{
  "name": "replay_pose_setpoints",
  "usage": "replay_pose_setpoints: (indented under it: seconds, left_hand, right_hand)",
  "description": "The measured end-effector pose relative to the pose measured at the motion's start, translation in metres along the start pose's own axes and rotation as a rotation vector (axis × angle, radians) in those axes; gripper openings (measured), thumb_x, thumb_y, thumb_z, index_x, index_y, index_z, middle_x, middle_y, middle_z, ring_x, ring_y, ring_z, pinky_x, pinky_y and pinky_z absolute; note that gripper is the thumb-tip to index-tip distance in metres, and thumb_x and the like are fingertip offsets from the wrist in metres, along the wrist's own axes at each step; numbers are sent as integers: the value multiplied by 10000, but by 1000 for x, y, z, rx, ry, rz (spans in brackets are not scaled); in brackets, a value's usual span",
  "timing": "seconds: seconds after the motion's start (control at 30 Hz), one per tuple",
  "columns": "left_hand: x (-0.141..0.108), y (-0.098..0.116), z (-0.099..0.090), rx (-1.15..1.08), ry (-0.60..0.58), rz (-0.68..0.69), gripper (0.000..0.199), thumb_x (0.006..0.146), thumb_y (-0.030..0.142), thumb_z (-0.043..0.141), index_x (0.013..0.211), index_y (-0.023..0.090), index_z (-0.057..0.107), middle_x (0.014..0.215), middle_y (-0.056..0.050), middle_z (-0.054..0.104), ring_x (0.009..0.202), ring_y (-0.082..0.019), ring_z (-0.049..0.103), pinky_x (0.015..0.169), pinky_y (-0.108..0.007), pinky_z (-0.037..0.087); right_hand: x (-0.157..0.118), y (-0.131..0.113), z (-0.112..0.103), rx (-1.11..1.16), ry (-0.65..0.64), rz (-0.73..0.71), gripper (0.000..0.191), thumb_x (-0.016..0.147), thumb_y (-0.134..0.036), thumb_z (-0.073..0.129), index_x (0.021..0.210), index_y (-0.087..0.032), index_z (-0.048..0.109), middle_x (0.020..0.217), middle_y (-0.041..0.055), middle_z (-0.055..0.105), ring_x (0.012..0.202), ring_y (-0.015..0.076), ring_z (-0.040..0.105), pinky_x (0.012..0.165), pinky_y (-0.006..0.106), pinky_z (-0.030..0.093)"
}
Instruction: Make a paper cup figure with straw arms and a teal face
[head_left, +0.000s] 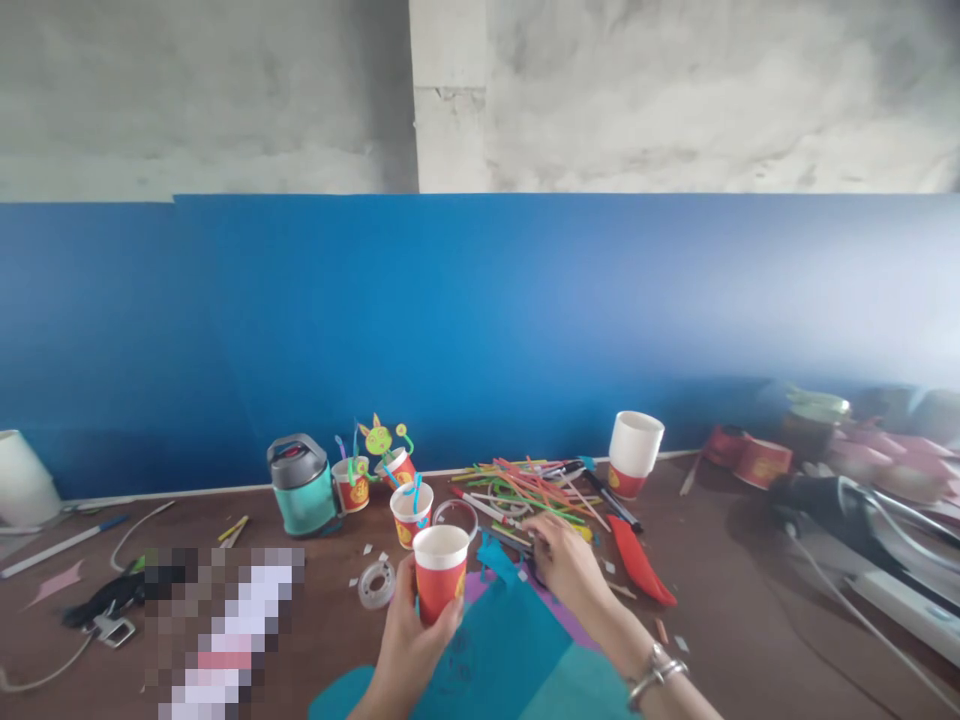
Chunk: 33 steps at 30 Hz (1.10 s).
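Note:
My left hand is wrapped round a red and white paper cup, held upright above the table's front. My right hand, wearing bracelets at the wrist, reaches down at the near edge of a heap of coloured straws. Its fingers are bent together, and whatever they pinch is too hidden to name. Teal paper lies beneath and between both hands, with a purple sheet partly under it. Close to the right fingers is a blue paper cut-out.
Decorated cups and a teal container stand at the back left. A tape roll lies left of the held cup. Stacked cups and a red item are to the right, before a blue partition.

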<state>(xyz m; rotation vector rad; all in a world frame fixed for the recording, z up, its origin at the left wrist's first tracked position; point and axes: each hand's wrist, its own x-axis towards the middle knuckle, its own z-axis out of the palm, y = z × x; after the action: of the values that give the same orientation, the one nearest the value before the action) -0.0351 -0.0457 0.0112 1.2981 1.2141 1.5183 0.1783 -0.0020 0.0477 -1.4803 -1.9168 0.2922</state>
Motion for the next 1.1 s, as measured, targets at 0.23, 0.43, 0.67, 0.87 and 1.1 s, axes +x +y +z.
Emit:
replay_pose_setpoints:
  seconds: [0.23,0.43,0.67,0.87,1.1]
  left_hand:
    - [-5,-5,-3,-276,0,-183,658,711,528,720,1258,204,548,1249,-115,626,1167,-321,561,925,-355,488]
    - [-3,-7,-3,-417,13,-270,757,687,596,735,1299,201,529,1267,-140,622,1131,-344,597,893,-395,515]
    - [-2,6,-6,-362,-116,-234,724,630,510,823,1211,161,569,1058,-135,696,977,-322,654,849,-397,521]
    - [-3,-4,-3,-462,-94,-215,782,612,564,820,1233,166,558,1060,-146,700,987,-329,651,844,-416,519]
    - [4,-1,-6,-525,-49,-297,610,654,538,797,1119,183,624,1054,-114,712,1033,-324,653,862,-409,520]
  right_hand:
    - [-10,25,9,-249,-200,-34,472,728,5,463,1090,-204,682,1065,94,664,1043,244,578,924,353,409]
    - [-7,34,11,-244,-220,-73,540,707,0,494,1160,-245,657,1102,87,629,1060,253,550,929,364,410]
    - [-11,45,12,-244,-162,-66,511,729,-39,493,1208,-171,615,1101,125,582,1058,263,551,956,380,427]
    - [-8,54,21,191,-73,-12,625,711,-53,447,1310,-225,507,902,37,612,869,204,592,854,359,485]
    - [-13,20,15,877,-365,216,581,759,-297,574,1336,-263,509,741,-25,602,644,152,553,642,271,460]
